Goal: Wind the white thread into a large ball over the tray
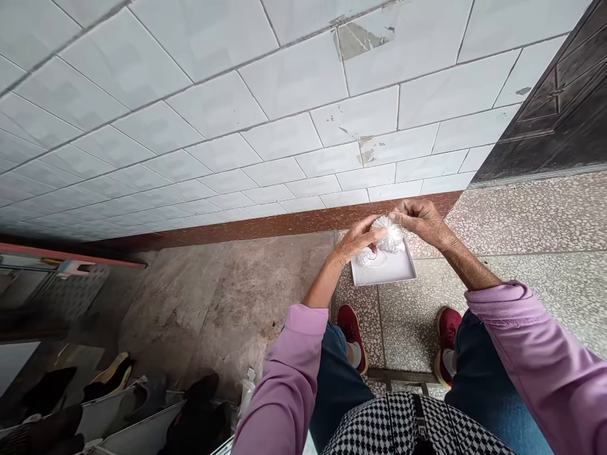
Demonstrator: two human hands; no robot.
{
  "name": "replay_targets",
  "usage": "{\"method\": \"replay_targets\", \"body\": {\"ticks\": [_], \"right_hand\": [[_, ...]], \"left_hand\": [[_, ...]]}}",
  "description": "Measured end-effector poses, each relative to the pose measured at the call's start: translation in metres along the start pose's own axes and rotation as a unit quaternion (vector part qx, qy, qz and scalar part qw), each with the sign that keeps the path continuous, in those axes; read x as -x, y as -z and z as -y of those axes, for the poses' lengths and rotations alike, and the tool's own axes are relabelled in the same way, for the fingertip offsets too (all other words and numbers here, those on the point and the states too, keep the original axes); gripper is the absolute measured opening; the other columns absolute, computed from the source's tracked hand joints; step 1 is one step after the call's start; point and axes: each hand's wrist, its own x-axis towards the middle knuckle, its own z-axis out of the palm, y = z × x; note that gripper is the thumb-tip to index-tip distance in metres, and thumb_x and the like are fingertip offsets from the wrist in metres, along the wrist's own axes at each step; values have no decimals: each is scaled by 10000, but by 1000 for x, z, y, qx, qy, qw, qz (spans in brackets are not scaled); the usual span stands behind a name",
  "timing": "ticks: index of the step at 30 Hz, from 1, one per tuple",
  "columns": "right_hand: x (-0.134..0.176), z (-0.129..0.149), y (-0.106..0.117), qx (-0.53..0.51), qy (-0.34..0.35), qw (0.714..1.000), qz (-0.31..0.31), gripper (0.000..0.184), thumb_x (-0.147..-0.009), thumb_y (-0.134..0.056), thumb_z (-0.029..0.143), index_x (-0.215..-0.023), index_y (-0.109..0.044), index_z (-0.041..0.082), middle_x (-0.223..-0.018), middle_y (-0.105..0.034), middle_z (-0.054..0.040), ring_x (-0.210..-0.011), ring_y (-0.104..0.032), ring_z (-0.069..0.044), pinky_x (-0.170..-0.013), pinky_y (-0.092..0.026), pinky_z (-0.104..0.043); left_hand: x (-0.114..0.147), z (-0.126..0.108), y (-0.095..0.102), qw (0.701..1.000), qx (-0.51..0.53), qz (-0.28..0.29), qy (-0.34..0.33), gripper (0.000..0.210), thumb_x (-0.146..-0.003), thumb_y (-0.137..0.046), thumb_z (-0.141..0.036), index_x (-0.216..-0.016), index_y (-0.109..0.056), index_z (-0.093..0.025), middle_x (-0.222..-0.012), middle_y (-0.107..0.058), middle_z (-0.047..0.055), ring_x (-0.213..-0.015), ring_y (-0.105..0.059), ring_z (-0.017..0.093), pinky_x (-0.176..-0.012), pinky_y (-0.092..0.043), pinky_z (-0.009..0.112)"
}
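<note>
My left grip (pixel 359 240) held the ball (pixel 389 236), my right grip (pixel 421 222) pinched its far edge; hard pulling could tangle the thread (pixel 366 258).

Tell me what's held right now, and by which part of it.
The left hand holds the white ball by its left side. The right hand is at its upper right edge; what it pinches there can't be told.

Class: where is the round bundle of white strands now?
In the head view, the white bundle sits right of centre, in the left hand, with the right hand at its upper edge, above the shallow white rectangular tray.
</note>
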Motion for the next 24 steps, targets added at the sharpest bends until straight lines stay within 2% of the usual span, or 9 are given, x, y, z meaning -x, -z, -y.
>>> {"method": "replay_targets", "body": {"ticks": [3,6,11,15,19,24], "right_hand": [[-1,-2,-2,12,5,1000,-10,562,-901,-858,640,-681,-540,233,-648,-428,46,-617,-348,-116,-564,-271,-314],[-2,-4,-3,16,5,1000,-6,564,-884,-866,655,-681,-561,226,-652,-436,47,-621,-363,-114,-573,-288,-310],[-7,-13,2,-29,-17,999,-21,575,-871,-851,708,-715,-562,236,-627,-442,57,-586,-340,-109,-553,-278,-306],[-10,-22,2,2,-26,999,-32,580,-903,-779,738,-700,-556,243,-589,-443,53,-571,-350,-119,-559,-287,-313],[-6,-23,-10,106,-21,994,13,487,-1025,-659,541,-666,-534,237,-608,-530,16,-612,-461,-142,-640,-352,-330],[4,-11,-29,185,-13,978,97,352,-1039,-590,299,-703,-508,237,-660,-607,-7,-651,-537,-158,-698,-375,-344]], "left_hand": [[-4,4,-4,1000,15,-14,-2,771,-767,-893,-730,-1315,-765,-204,-1087,-727,86,-846,-644,179,-655,-547,279],[-7,7,-7,998,41,-34,-13,741,-698,-975,-627,-1278,-778,-211,-1144,-762,96,-959,-698,219,-770,-567,305],[-9,5,-14,986,160,-36,-23,763,-590,-1066,-501,-1234,-777,-212,-1155,-785,90,-1054,-731,250,-910,-569,354],[-12,6,-15,970,234,-65,-27,760,-584,-1065,-539,-1199,-764,-210,-1148,-786,92,-1071,-740,251,-916,-570,366],[-16,6,-7,953,267,-139,-38,721,-593,-1029,-605,-1124,-748,-206,-1130,-784,85,-1050,-729,232,-860,-573,355],[-16,4,2,945,260,-184,-72,676,-589,-1033,-536,-1085,-685,-236,-1063,-750,27,-951,-705,172,-801,-560,310]]}}
